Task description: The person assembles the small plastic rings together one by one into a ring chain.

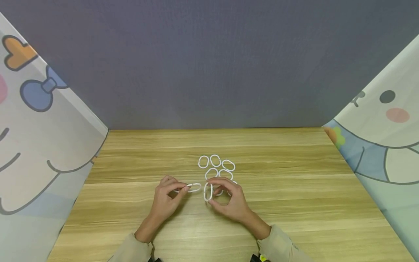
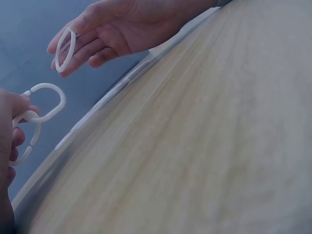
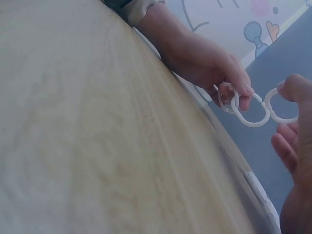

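Note:
Between thumb and fingers, my left hand pinches a white plastic oval shower curtain ring with a small gap in its loop. A second white ring hangs through it inside the hand, as the left wrist view shows, so the two are linked. My right hand holds a single white ring upright by its ends, between thumb and fingertips. In the head view, this ring stands a little right of the left hand's ring, apart from it. From the right wrist view, I cannot tell whether they touch.
Several loose white rings lie grouped on the wooden table, just beyond and partly under my right hand. A grey panel rises at the table's back edge. Cartoon-printed panels flank both sides.

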The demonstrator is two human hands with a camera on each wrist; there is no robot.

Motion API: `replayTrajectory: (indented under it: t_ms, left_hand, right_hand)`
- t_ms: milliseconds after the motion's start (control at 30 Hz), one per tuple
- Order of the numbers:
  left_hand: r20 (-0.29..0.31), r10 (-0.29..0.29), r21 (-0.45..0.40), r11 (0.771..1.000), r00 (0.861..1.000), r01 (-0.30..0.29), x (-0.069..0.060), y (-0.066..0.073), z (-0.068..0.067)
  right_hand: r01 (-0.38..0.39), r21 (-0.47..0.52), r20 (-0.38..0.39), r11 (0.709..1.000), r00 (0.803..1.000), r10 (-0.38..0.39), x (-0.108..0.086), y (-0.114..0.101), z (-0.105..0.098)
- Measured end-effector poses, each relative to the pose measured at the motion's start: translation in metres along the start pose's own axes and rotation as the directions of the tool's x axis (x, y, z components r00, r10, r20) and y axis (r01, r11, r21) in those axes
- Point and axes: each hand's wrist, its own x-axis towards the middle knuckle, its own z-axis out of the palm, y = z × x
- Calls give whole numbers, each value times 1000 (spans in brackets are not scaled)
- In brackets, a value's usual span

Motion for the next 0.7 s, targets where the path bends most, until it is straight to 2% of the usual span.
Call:
replayTrajectory:
  t_ms: [167,433,700]
  left_hand:
    - [49,38,11,999,998,-39,-1,-2,0]
    - [78,94,-15,996,993,-93,-1,-3,-1]
    - [122,110,-28,994,986,-107,-2,-3,-1]
  right_hand:
    - [-8,57,6,998,1000,8,0,1,0]
    - [-2,69,16,998,1000,1,0,2,2]
    - [-47,62,34,997,998,45,0,0,5]
